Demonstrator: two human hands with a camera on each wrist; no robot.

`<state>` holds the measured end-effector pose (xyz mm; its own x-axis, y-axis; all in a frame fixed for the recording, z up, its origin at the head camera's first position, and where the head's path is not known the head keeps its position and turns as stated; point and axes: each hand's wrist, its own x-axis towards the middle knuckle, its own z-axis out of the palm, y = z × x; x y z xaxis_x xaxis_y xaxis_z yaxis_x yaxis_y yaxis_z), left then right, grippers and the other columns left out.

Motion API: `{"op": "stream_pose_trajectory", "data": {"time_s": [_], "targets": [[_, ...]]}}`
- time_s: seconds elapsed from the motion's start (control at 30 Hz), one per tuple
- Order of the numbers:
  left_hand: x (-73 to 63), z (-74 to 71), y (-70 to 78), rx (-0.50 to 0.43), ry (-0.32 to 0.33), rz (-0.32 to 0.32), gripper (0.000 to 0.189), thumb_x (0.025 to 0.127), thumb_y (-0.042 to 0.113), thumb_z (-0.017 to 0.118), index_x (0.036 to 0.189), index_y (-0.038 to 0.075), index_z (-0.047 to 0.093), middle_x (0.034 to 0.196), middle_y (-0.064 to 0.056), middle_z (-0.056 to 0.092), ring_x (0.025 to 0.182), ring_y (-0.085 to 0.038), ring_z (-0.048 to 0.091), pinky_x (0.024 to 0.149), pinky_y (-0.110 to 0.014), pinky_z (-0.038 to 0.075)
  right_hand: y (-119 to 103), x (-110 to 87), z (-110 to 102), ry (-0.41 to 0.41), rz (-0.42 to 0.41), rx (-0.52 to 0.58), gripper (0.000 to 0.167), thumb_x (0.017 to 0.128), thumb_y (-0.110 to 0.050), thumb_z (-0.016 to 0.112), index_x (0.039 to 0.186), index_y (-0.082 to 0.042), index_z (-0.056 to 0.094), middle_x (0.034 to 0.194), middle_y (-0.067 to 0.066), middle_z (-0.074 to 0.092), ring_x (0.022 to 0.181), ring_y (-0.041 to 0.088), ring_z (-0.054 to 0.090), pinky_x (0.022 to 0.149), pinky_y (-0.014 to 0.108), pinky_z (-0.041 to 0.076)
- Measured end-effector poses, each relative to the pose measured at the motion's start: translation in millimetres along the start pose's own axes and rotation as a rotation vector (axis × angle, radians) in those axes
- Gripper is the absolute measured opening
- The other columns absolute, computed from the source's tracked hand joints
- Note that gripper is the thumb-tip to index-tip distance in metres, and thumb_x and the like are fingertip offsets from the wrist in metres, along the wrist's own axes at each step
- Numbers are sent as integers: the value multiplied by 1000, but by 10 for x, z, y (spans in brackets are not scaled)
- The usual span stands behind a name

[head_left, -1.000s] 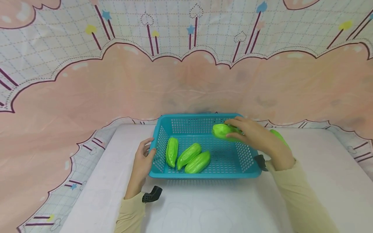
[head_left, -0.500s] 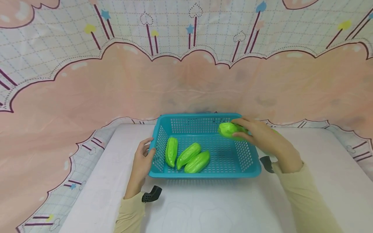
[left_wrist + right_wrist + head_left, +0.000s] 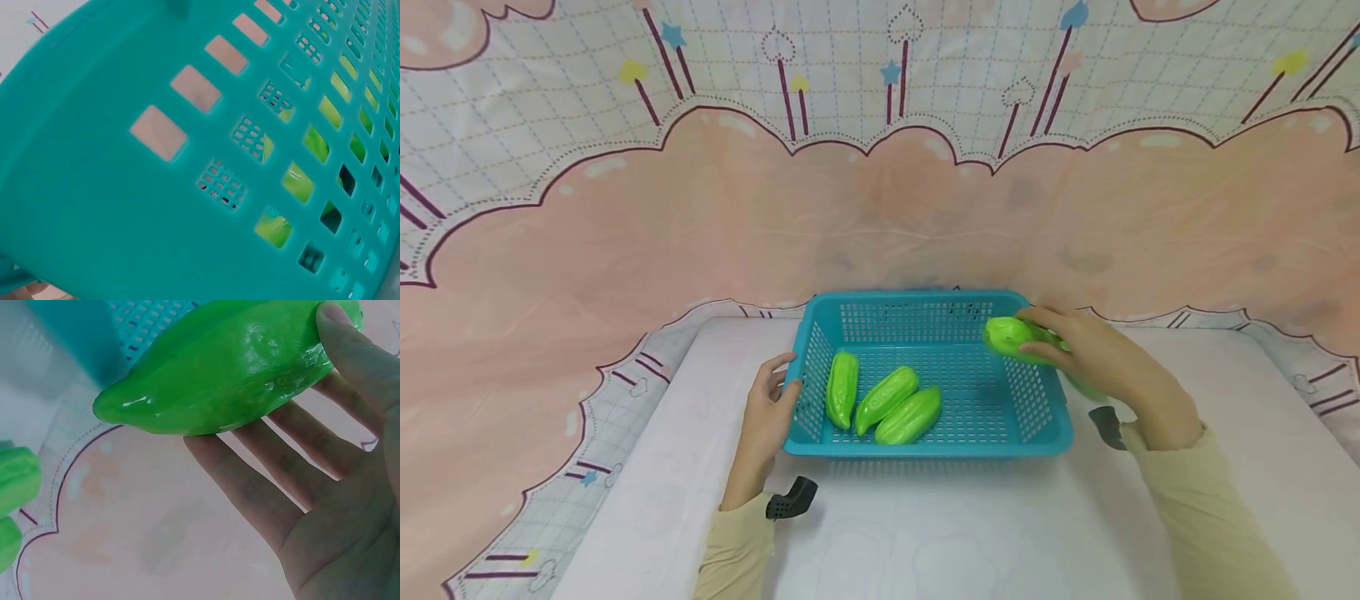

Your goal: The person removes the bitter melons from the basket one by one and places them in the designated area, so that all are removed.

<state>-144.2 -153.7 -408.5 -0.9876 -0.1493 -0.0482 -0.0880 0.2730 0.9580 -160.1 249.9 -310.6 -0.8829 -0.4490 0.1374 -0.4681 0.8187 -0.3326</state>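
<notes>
In the head view my right hand (image 3: 1086, 350) grips a glossy green gourd (image 3: 1007, 336) above the right end of a blue-green mesh basket (image 3: 925, 451). In the right wrist view this gourd (image 3: 231, 375) has a pointed tip, and thumb and fingertips hold its blunt end. Inside the basket, on the left, lie three more gourds: an upright one (image 3: 842, 390), a slanted one (image 3: 887, 400) and one beside it (image 3: 910, 417). My left hand (image 3: 767, 412) holds the basket's left rim with bent fingers. The left wrist view is filled by the basket's wall (image 3: 94, 187).
Right of the basket, partly behind my right hand, lies another green gourd (image 3: 1081, 386); two green pieces show at the right wrist view's left edge. A white table (image 3: 925, 533) bears the basket. A patterned cloth (image 3: 880, 217) hangs close behind.
My right hand and its gourd have drifted right across the basket's right end, covering more of the gourd outside. The left hand, the basket and the three gourds in it stay put.
</notes>
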Motion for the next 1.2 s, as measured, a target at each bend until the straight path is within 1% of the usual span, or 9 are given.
{"op": "stream_pose_trajectory", "data": {"time_s": [0.07,0.13,0.2,0.33,0.53,0.77,0.9,1.0,1.2], "targets": [[1,-3,1,-1,-1,-1,45,102,16,45,147,20,41,139,-16,52,126,-33,55,99,-53,46,25,-23,-4,-4,9,3,51,96,-35,64,138,-7,55,132,15,56,120,36,53,103,57,43],[-2,-7,5,1,-3,0,45,102,16,45,147,20,41,139,-16,52,126,-33,55,99,-53,46,50,-45,-9,-10,21,5,55,96,-35,64,141,-6,53,142,19,51,131,42,46,106,60,38],[-4,-9,8,2,-4,-1,45,103,16,45,147,20,41,140,-16,52,126,-33,55,99,-53,46,74,-67,-15,-12,30,8,58,96,-36,64,143,-6,51,149,22,44,137,45,39,107,62,35],[-11,-14,12,0,-7,-2,45,103,16,45,148,20,40,140,-16,51,127,-33,54,100,-54,46,117,-101,-18,-8,35,16,59,96,-36,64,145,-6,49,150,21,42,137,44,39,106,63,36],[2,-6,-9,1,0,-3,46,102,16,46,147,20,41,140,-16,51,128,-33,54,101,-54,46,169,-136,-19,-9,51,26,56,96,-35,63,143,-6,50,148,20,45,133,43,42,103,64,38],[3,-2,-15,4,4,-2,45,102,17,46,147,20,41,140,-15,51,127,-33,54,100,-53,46,234,-184,-20,15,42,-1,54,96,-33,64,142,-8,52,142,18,51,127,40,49,101,63,41],[6,6,-14,0,5,1,45,102,17,47,146,21,42,140,-15,52,126,-32,55,100,-53,46,283,-221,-15,39,35,-3,52,96,-31,65,141,-7,52,130,16,58,114,36,57,97,60,45],[8,5,-18,-8,2,11,45,102,16,46,146,20,42,140,-16,51,127,-33,54,101,-54,45,332,-248,-4,52,34,1,51,96,-29,65,139,-6,53,123,13,59,106,33,60,94,58,47],[3,3,-38,-4,7,4,46,101,17,47,147,21,42,141,-16,51,129,-33,53,101,-54,45,449,-314,-9,68,57,0,48,95,-26,67,136,-5,55,114,9,62,103,31,62,91,55,49]]}}
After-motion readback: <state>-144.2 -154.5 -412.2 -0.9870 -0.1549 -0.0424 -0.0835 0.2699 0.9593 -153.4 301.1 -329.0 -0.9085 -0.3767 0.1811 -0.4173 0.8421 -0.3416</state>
